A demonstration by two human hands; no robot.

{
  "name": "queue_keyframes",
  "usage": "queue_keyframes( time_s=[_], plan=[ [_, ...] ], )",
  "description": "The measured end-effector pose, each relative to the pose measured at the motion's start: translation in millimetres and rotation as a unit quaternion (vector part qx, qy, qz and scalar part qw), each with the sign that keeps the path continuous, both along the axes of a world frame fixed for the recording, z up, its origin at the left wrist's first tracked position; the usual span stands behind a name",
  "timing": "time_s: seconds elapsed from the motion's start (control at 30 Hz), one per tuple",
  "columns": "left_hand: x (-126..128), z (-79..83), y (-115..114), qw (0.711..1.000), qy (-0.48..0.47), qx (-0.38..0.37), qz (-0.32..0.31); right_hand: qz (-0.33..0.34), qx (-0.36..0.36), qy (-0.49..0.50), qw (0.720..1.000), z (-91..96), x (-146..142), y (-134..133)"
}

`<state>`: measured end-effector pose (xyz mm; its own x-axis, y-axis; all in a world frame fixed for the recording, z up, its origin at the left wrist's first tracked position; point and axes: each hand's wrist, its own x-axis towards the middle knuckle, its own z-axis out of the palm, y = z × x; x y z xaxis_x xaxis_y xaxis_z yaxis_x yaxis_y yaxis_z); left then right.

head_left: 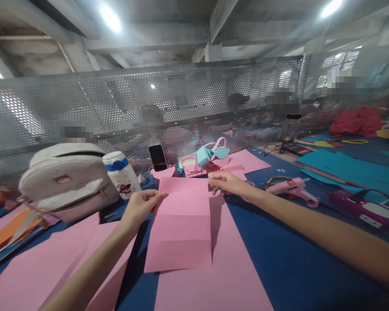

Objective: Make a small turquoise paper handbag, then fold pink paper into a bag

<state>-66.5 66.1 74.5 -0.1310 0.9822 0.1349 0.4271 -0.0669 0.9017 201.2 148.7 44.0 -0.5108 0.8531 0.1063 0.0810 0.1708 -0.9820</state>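
Between my two hands a sheet of pink paper (181, 226) with several crosswise creases is held up by its side edges. My left hand (144, 205) pinches the left edge near the top. On the opposite edge, by the upper right corner, my right hand (228, 185) has its fingers closed on the same sheet. Beneath it a larger pink sheet (227, 276) lies flat on the blue table (278, 259), and the held sheet casts a shadow on it. More pink sheets (48, 263) lie to the left, under my left forearm.
At the left stand a white backpack (74, 181) and a white bottle (119, 172) with a blue lid. A phone (157, 157) and light-blue paper pieces (204, 155) are behind. On the right lie a pink glue gun (291, 189), a purple device (359, 207) and blue sheets (346, 168).
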Motion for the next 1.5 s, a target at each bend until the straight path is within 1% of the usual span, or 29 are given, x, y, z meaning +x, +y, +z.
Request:
queue_keyframes(
  time_s=[0.13, 0.23, 0.37, 0.5, 0.73, 0.97, 1.23, 1.5],
  plan=[
    [3, -3.0, -2, 1.0, 0.004, -0.001, -0.016, -0.035, 0.007, 0.026, 0.999, -4.0, -6, -2],
    [4, -4.4, -2, 1.0, 0.003, 0.004, -0.019, -0.054, 0.009, 0.043, 0.998, -3.4, -7, -3],
    [4, -4.7, -2, 1.0, -0.004, 0.016, -0.015, -0.059, 0.004, 0.067, 0.996, -2.2, -8, -3],
    [4, -5.3, -2, 1.0, -0.009, 0.026, -0.014, -0.065, -0.001, 0.09, 0.994, -5.2, -9, -4],
    [1, -12.7, -2, 0.999, -0.019, 0.033, -0.012, -0.086, -0.02, 0.121, 0.989, -8.3, -11, -7],
    [-1, -13.5, -7, 0.999, -0.024, 0.025, -0.011, -0.092, -0.024, 0.125, 0.988, -6.4, -12, -10],
    [-3, -12.3, -8, 0.999, -0.037, 0.012, 0.001, -0.093, -0.024, 0.119, 0.988, -4.9, -11, -11],
    [9, -21.9, -11, 0.995, -0.092, -0.021, -0.017, -0.088, -0.02, 0.101, 0.991, -6.0, -14, -13]
  ],
)
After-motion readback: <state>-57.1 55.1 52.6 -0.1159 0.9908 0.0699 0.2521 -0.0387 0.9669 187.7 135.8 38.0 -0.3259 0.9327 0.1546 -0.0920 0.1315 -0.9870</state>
